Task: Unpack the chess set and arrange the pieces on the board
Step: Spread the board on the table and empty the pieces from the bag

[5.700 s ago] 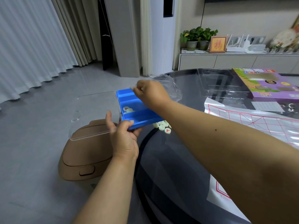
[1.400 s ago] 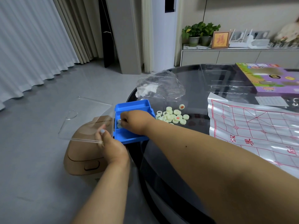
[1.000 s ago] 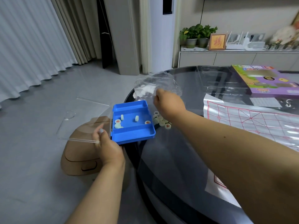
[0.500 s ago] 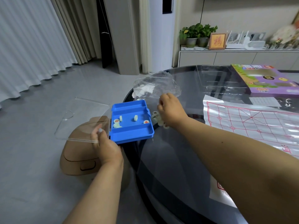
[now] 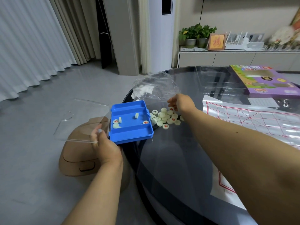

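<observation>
Emptying continues: the left hand [image 5: 106, 146] grips the blue plastic tray [image 5: 131, 121]; the right hand [image 5: 181, 103], fingers loosely curled, hovers over the pale round pieces [image 5: 164, 118] beside it; next, the remaining few need fetching out.

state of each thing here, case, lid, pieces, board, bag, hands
blue case: open, a few pieces inside
clear lid: swung open
pile of pieces: loose on the table, beside the case
board sheet: unfolded, bare
plastic bag: crumpled
left hand: holds the case
right hand: over the pile

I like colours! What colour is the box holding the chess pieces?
Blue, seen in the head view: the tray.
</observation>
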The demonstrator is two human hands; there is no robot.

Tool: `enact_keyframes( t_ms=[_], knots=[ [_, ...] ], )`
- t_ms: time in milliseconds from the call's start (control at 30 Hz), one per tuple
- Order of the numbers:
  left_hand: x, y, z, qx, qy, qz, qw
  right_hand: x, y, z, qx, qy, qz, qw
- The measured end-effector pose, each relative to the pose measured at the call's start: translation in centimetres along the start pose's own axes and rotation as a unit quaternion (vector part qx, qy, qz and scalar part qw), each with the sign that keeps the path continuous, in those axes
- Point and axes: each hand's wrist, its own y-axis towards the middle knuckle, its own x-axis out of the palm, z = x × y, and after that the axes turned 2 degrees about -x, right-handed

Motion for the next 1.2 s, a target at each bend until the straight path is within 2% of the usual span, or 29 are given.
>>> enact_keyframes(
  t_ms=[67, 167, 200, 267, 300, 367, 433, 500, 533, 567, 667, 733, 800, 967, 1200],
  knots=[
    [0.0, 0.1, 0.0, -0.002, 0.001, 0.000, 1.000, 0.1, -0.5, -0.3, -0.024, -0.039, 0.005, 0.999],
    [-0.1, 0.3, -0.1, -0.002, 0.001, -0.001, 1.000, 1.1, -1.5, -1.0, -0.148, -0.187, 0.057, 0.969],
    [-0.1, 0.4, -0.2, -0.002, 0.002, -0.002, 1.000, 1.8, -2.3, -1.4, -0.195, -0.213, 0.057, 0.956],
    [-0.1, 0.5, -0.3, -0.001, 0.001, 0.001, 1.000, 3.8, -4.0, -2.2, -0.279, -0.263, 0.006, 0.924],
    [0.0, 0.5, -0.3, 0.000, -0.006, 0.002, 1.000, 4.9, -4.2, -2.3, -0.315, -0.304, -0.029, 0.899],
    [0.0, 0.6, -0.3, 0.007, -0.018, 0.002, 1.000, 6.9, -4.3, -2.1, -0.362, -0.435, -0.088, 0.820],
    [0.0, 0.7, -0.4, 0.009, -0.028, 0.001, 1.000, 8.3, -4.4, -1.9, -0.373, -0.566, -0.113, 0.727],
    [0.0, 0.9, -0.6, 0.011, -0.025, -0.004, 1.000, 9.3, -5.0, -1.8, -0.361, -0.635, -0.132, 0.669],
    [0.0, 1.0, -0.6, 0.013, -0.024, -0.005, 1.000, 9.8, -5.3, -1.7, -0.355, -0.639, -0.150, 0.666],
    [0.0, 1.1, -0.7, 0.016, -0.024, -0.004, 1.000, 10.3, -5.7, -1.8, -0.343, -0.622, -0.176, 0.682],
    [-0.1, 1.3, -0.7, 0.043, -0.010, 0.001, 0.999, 12.1, -6.6, -1.7, -0.280, -0.512, -0.234, 0.778],
    [-0.1, 1.4, -0.8, 0.061, 0.005, 0.000, 0.998, 13.4, -6.4, -1.5, -0.252, -0.462, -0.240, 0.816],
    [-0.1, 1.6, -1.1, 0.068, -0.005, -0.006, 0.998, 14.4, -6.2, -1.1, -0.252, -0.473, -0.232, 0.812],
    [0.4, 2.1, -1.3, 0.074, -0.033, -0.003, 0.997, 15.1, -6.6, 0.1, -0.318, -0.521, -0.185, 0.770],
    [0.5, 1.7, -1.2, 0.070, -0.040, 0.008, 0.997, 14.7, -6.5, 0.2, -0.322, -0.531, -0.212, 0.754]
  ],
)
